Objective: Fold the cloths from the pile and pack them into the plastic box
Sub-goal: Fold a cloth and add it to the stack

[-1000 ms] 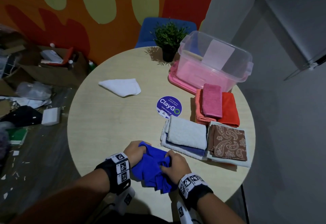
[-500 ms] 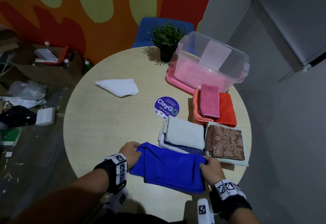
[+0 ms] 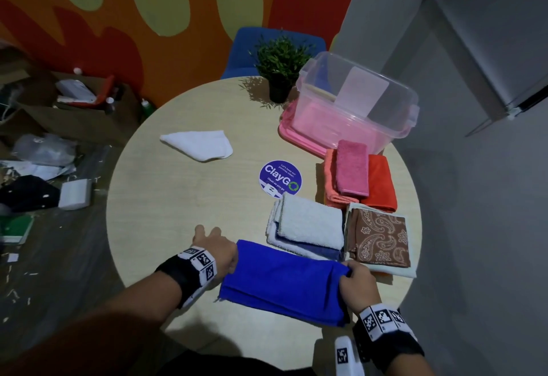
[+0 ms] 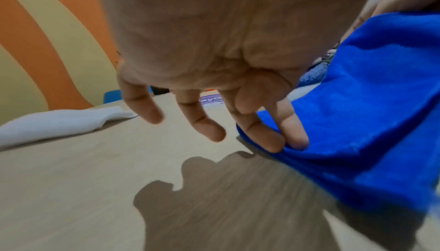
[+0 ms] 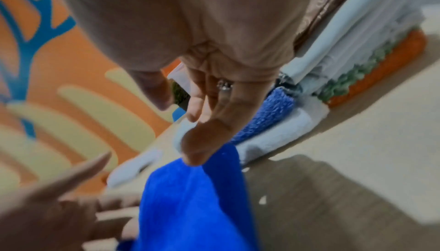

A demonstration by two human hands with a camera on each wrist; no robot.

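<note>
A bright blue cloth (image 3: 284,282) lies stretched across the near edge of the round table (image 3: 178,212), folded into a wide band. My left hand (image 3: 218,243) pinches its left end between thumb and forefinger (image 4: 273,140), the other fingers spread loose. My right hand (image 3: 354,276) pinches the right end (image 5: 197,153). A rumpled white cloth (image 3: 198,144) lies alone at the far left of the table. The clear plastic box (image 3: 410,109) stands open at the back right on its pink lid (image 3: 292,135).
Folded stacks sit right of the blue cloth: white and blue towels (image 3: 310,223), a brown paisley cloth (image 3: 381,236), a pink cloth (image 3: 353,171) on orange ones (image 3: 384,186). A potted plant (image 3: 281,61) and a round sticker (image 3: 280,178) lie further back. Clutter covers the floor at left.
A second ago both hands held the blue cloth bunched together. They have moved apart, left and right, and the cloth is now pulled out flat between them.
</note>
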